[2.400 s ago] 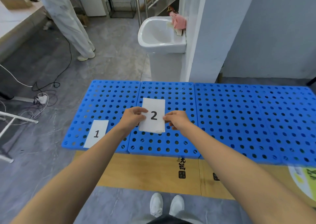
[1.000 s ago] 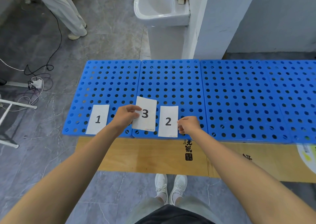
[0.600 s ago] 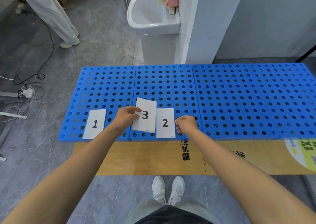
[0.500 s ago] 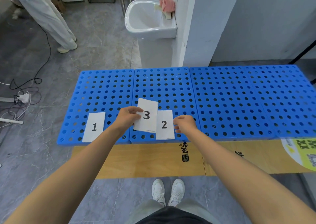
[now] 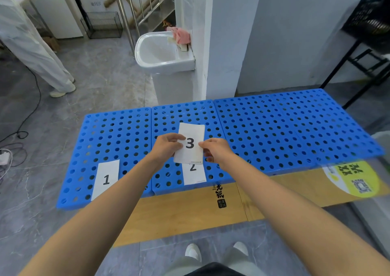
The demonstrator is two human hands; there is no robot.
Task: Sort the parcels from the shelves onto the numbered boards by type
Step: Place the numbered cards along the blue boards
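Observation:
A row of blue perforated boards (image 5: 263, 132) lies on the floor in front of me. The white card marked 1 (image 5: 106, 178) rests on the leftmost board. The card marked 2 (image 5: 194, 174) lies on the second board, its top hidden by the card marked 3 (image 5: 191, 143). I hold card 3 above the boards, my left hand (image 5: 166, 147) pinching its left edge and my right hand (image 5: 215, 151) pinching its right edge. No parcels or shelves are visible.
Flattened cardboard (image 5: 190, 210) lies under the boards' near edge. A white sink (image 5: 162, 52) and a white pillar (image 5: 223, 43) stand behind them. A person's legs (image 5: 38, 50) are at far left with cables (image 5: 12, 145) on the floor. A black rack (image 5: 363, 50) stands at right.
My right hand left card 2 lying on the second board and took the right edge of card 3. Card 3 moved right, now over card 2. The view tilted up.

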